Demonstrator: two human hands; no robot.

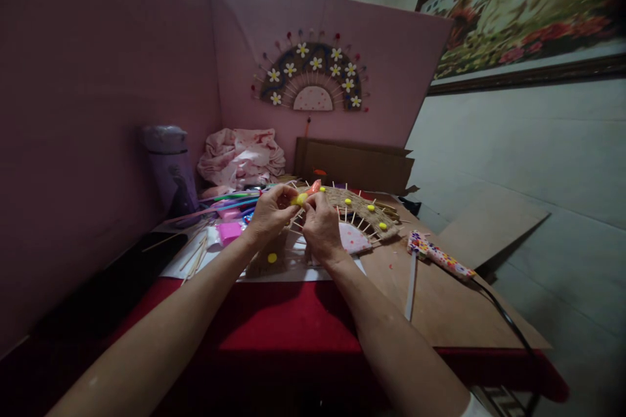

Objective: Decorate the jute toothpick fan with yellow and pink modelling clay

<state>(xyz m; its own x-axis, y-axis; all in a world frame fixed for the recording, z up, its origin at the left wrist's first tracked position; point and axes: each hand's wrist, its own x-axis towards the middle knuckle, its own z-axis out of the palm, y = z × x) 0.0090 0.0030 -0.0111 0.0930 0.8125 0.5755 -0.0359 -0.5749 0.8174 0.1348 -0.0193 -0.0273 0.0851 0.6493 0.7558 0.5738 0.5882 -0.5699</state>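
My left hand point(272, 214) and my right hand point(321, 227) meet over the table, fingers pinched together on a small yellow lump of clay point(300, 199) with an orange piece point(313, 187) beside it. Just behind them lies a half-round woven fan point(360, 208) of brown cord on wooden sticks, dotted with yellow balls. Its pink centre piece point(355, 241) lies by my right wrist.
A glue gun with a flowered wrap point(439, 256) and its black cable lies at right on brown cardboard point(440, 306). A purple bottle point(171, 169), crumpled pink cloth point(242, 158), coloured sticks point(229, 199) and pink clay point(229, 232) sit at left. A finished fan point(311, 77) hangs on the pink wall.
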